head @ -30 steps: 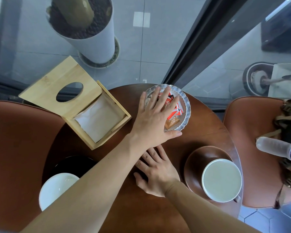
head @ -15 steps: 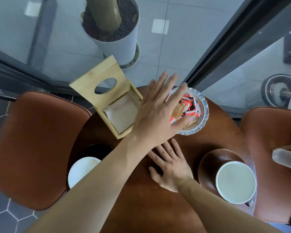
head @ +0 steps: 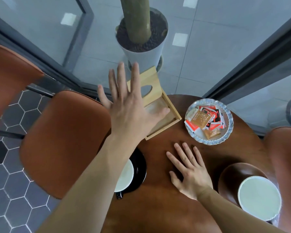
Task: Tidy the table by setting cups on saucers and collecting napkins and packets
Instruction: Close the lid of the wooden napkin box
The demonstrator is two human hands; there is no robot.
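My left hand (head: pixel 128 105) is spread open in the air over the left side of a wooden napkin box (head: pixel 165 115), whose lid with an oval hole stands up. My right hand (head: pixel 188 172) lies flat and open on the round wooden table (head: pixel 166 212). A scalloped glass dish (head: pixel 228 130) at the far right of the table holds several red and orange packets (head: pixel 202 120). A white cup (head: pixel 126 177) sits on a black saucer (head: pixel 140 170), partly hidden by my left forearm. Another white cup (head: pixel 259 199) sits on a brown saucer (head: pixel 232 175).
Brown leather chairs stand at the left (head: pixel 64 142) and right (head: pixel 286 157) of the table. A white planter (head: pixel 144 52) with a thick stem stands behind glass beyond the table. The floor at left has dark hexagon tiles.
My left hand has lifted off the packet dish and swung left, over the napkin box. The view has shifted left. My right hand has stayed flat on the table.
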